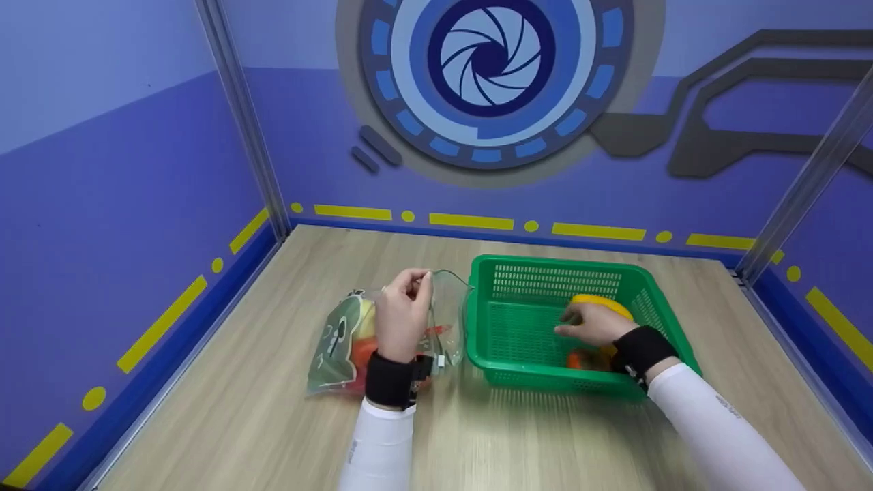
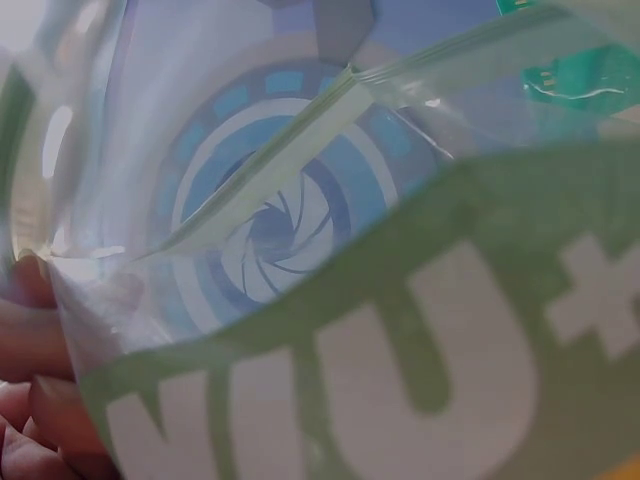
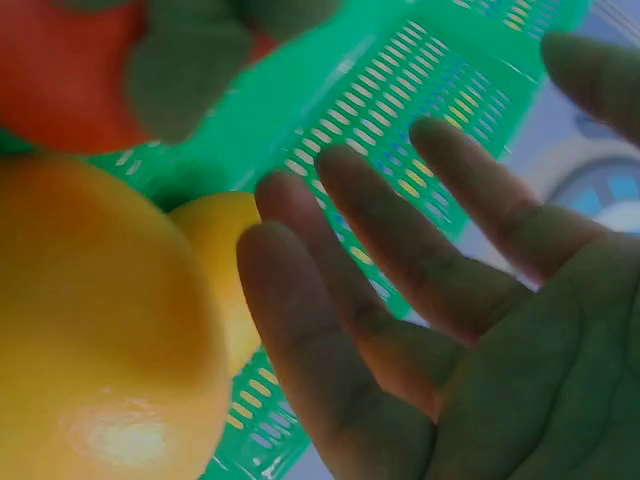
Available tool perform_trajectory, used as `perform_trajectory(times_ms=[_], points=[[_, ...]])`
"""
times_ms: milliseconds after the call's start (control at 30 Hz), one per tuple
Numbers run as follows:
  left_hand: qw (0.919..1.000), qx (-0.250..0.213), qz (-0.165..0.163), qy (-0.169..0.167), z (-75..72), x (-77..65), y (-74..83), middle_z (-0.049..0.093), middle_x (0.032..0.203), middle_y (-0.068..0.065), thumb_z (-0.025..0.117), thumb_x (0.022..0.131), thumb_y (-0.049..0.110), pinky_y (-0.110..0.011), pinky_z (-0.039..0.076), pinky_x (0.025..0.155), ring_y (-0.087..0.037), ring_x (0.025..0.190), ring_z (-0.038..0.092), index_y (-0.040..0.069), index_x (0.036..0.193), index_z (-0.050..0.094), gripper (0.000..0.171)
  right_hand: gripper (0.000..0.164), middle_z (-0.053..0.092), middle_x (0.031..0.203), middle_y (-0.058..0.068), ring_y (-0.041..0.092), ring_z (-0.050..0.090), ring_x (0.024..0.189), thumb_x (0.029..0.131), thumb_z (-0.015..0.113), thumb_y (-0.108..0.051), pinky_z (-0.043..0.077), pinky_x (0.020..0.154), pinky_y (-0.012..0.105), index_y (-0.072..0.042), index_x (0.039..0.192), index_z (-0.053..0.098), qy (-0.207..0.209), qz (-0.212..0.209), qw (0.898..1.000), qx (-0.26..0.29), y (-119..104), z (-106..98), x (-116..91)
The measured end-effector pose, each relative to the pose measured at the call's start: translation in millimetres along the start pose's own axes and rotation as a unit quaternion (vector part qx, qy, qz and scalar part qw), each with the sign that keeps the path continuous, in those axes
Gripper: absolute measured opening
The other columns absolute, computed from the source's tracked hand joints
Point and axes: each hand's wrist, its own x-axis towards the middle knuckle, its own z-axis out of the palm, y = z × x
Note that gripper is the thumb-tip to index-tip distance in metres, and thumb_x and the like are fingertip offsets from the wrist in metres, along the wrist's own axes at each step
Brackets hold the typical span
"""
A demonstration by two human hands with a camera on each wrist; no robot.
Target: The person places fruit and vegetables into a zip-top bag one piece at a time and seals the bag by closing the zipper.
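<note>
My left hand (image 1: 401, 320) pinches the upper edge of a clear zip bag (image 1: 326, 358) with a green animal print. In the left wrist view, the bag's zip strip (image 2: 270, 165) runs over large white letters on green. Something red (image 1: 363, 351) and something pale yellow show through the plastic. Over the right part of a green plastic basket (image 1: 528, 374), my right hand (image 1: 595, 324) has its fingers spread and holds nothing. Beside those fingers, in the right wrist view, are an orange fruit (image 3: 110, 330), a yellow fruit (image 3: 215, 265) and a red tomato (image 3: 60, 75) with green leaves.
The bag and basket stand side by side on a wood-grain table (image 1: 225, 409). Blue printed panels (image 1: 477, 198) enclose it at the back and sides, with metal posts (image 1: 249, 129) at the corners.
</note>
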Motion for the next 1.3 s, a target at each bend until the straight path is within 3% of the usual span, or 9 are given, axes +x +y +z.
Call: perform_trajectory(times_ms=[267,533,733,933,1133,1300], points=[[1.0000,0.003,-0.003,-0.001,0.2,0.5,-0.4,0.059,0.069,-0.004,0.067,0.099,0.011,-0.020,0.038,0.056,-0.010,0.059,0.046,-0.001,0.100,0.075,0.014,0.053,0.074,0.109,0.009,0.019,0.063,0.091,0.087,0.080,-0.045,0.054,0.084,0.043,-0.007,0.123,0.071,-0.090,-0.004,0.993,-0.078,-3,2,-3],[1.0000,0.005,-0.006,-0.004,0.2,0.0,0.4,0.057,0.069,-0.003,0.066,0.099,0.010,-0.020,0.038,0.056,-0.011,0.060,0.046,-0.001,0.101,0.075,0.014,0.041,0.073,0.109,0.005,0.018,0.057,0.088,0.082,0.084,-0.022,0.050,0.079,0.037,-0.009,0.120,0.074,-0.131,0.009,0.987,-0.096,-5,2,-7],[1.0000,0.002,-0.004,0.002,1.6,-0.5,1.2,0.056,0.069,-0.002,0.066,0.099,0.010,-0.020,0.036,0.055,-0.009,0.060,0.045,0.000,0.100,0.075,0.013,0.034,0.072,0.101,0.001,0.018,0.058,0.085,0.079,0.084,-0.023,0.051,0.076,0.036,-0.012,0.110,0.077,-0.119,0.007,0.989,-0.088,-5,6,-3],[0.9999,0.008,-0.006,0.003,2.2,-0.7,1.2,0.057,0.069,-0.002,0.067,0.099,0.011,-0.021,0.037,0.055,-0.008,0.060,0.046,0.002,0.099,0.075,0.012,0.036,0.068,0.091,-0.001,0.016,0.056,0.075,0.080,0.081,-0.029,0.046,0.066,0.030,-0.012,0.112,0.075,-0.097,0.007,0.994,-0.054,0,9,4],[0.9998,0.006,-0.019,-0.003,1.4,-0.2,2.4,0.058,0.070,-0.002,0.067,0.099,0.012,-0.020,0.038,0.055,-0.009,0.061,0.047,0.003,0.101,0.075,0.013,0.041,0.069,0.101,0.005,0.018,0.054,0.081,0.087,0.075,-0.034,0.043,0.070,0.031,-0.009,0.119,0.071,-0.064,-0.007,0.997,-0.042,0,5,8],[0.9999,0.002,-0.016,-0.002,2.5,0.4,2.0,0.058,0.070,-0.002,0.067,0.099,0.012,-0.020,0.037,0.055,-0.008,0.060,0.046,0.002,0.099,0.075,0.013,0.040,0.070,0.111,0.010,0.019,0.058,0.085,0.095,0.062,-0.035,0.047,0.071,0.032,-0.008,0.124,0.068,-0.031,-0.008,0.999,-0.006,-3,0,13]])
